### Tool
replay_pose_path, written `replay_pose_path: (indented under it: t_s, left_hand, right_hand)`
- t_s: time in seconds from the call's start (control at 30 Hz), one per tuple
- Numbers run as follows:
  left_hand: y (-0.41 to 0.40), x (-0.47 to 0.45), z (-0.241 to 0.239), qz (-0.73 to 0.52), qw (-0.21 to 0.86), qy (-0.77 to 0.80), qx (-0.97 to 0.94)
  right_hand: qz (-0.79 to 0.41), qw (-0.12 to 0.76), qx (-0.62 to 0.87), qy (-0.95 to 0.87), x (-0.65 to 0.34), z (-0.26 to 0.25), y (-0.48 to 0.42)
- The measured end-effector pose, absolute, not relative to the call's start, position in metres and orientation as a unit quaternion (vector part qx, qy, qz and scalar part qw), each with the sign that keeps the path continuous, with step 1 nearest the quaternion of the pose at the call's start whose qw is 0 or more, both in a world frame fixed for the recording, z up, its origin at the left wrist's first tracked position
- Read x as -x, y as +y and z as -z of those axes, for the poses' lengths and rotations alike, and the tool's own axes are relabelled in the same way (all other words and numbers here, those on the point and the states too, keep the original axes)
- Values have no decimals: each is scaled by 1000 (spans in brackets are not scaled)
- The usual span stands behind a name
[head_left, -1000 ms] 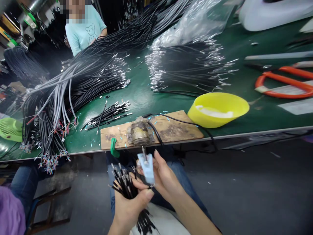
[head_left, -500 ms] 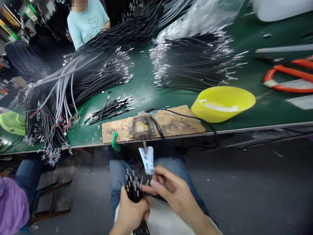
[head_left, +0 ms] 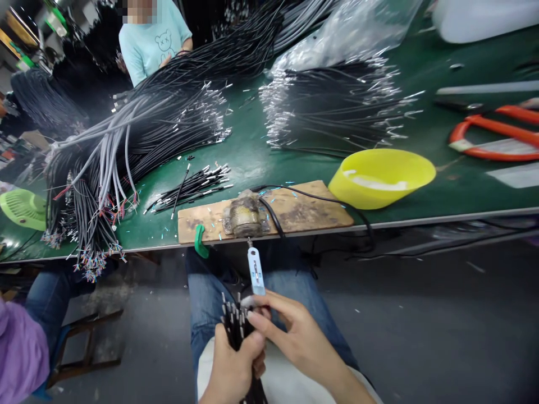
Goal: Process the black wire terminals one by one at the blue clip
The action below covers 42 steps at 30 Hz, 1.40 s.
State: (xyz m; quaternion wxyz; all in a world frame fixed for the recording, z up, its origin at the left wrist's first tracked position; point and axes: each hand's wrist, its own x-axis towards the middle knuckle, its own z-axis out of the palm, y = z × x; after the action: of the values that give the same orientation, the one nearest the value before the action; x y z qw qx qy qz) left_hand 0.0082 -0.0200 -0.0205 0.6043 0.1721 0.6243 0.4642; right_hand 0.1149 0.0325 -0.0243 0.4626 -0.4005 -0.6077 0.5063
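Seen from your head camera, your left hand [head_left: 233, 367] sits low over your lap, wrist coming up from the bottom edge. Its grip is closed in a fist round a bundle of thin black wires [head_left: 233, 324]. The wires are rubbery-looking and stand upright, with their small silver tips fanned out above your knuckles. The bundle's lower end runs out of the picture.

Your right hand [head_left: 290, 331] reaches in from the right, palm turned inward. Its thumb and forefinger meet at the wire tips, just under a flat pale-blue strip [head_left: 256, 272]. You cannot tell whether that grip holds a wire, the strip's end or nothing, because the fingertips cover the spot.

The strip hangs from a thin metal pin below a grimy, rounded metal block [head_left: 245, 215]. The block sits on a scorched wooden board [head_left: 307, 210], which a green clamp [head_left: 199, 242] pins to the edge of the counter [head_left: 248, 160]. The counter is covered in green matting.

- **On the counter:** a glossy yellow bowl [head_left: 381, 177] stands beside the board, and a small pile of short black wires [head_left: 193, 188] lies behind it.
- **Further back:** there is a big heap of black and grey cables [head_left: 138, 132] and a stack of silver-tipped wires [head_left: 332, 106] under crinkled clear plastic.
- **At the far right:** orange-handled scissors [head_left: 492, 137] are cut off by the edge.
- **Across the counter:** a person in a light-blue shirt [head_left: 154, 39] is only partly visible.
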Motion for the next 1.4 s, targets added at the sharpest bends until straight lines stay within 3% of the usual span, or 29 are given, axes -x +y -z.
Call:
replay_pose_path:
  t_s: [0.3, 0.57, 0.87, 0.97, 1.17, 1.23, 1.4]
  left_hand:
    - [-15, -8, 15, -466, 580, 647, -164]
    - [-11, -4, 21, -495, 605, 616, -100]
    - [-6, -13, 15, -498, 578, 639, -97]
    - [-5, -10, 14, -514, 607, 595, -114]
    - [-5, -1, 9, -481, 673, 546, -131]
    - [-5, 1, 8, -463, 670, 561, -144]
    - [-8, 1, 10, -444, 660, 579, -180]
  right_hand:
    - [-432, 505, 424, -615, -109, 22, 37]
    - [-446, 514, 403, -611, -107, 30, 36]
    - [-160, 597, 419, -665, -95, 28, 28]
    - [-246, 606, 405, -639, -97, 26, 27]
    - [-660, 532, 323, -421, -102, 34, 25]
    - [-692, 526, 328, -370, -104, 36, 24]
    - [-634, 538, 328, -448, -109, 26, 29]
